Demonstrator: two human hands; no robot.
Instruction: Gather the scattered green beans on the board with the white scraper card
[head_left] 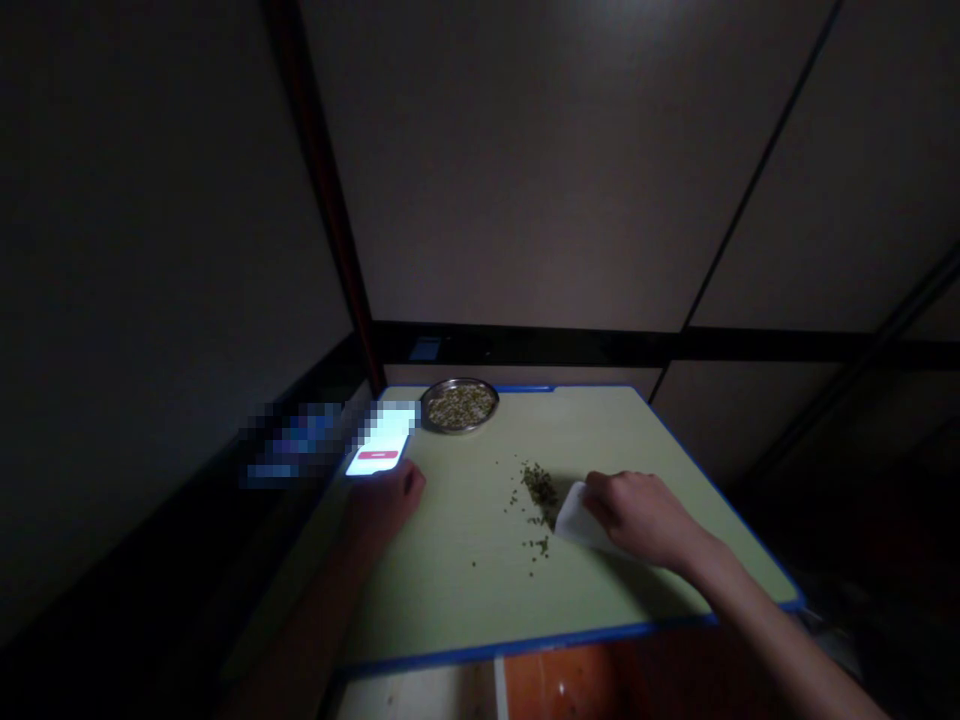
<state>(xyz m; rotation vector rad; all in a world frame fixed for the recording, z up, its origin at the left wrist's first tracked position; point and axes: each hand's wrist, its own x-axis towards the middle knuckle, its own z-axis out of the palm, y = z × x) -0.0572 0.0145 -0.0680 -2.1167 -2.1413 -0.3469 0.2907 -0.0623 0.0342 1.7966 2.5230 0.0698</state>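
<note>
My right hand (637,512) is closed around a thin white flat piece, like a scraper or card (576,515), with its edge down at the table beside a small heap of green beans or seeds (538,484). Loose ones lie scattered to the left of and below the heap. My left hand (388,496) rests curled into a fist on the left side of the table, just below a lit phone (381,447). Nothing shows between its fingers. At the back left stands a round metal tray (460,430) with many of the same green pieces spread in it.
The light green tabletop (442,610) has a blue rim (570,640). Large pale panels (510,180) rise behind it, with a dark band (540,347) near table height. An orange surface (562,688) shows below the front edge. The room is dim.
</note>
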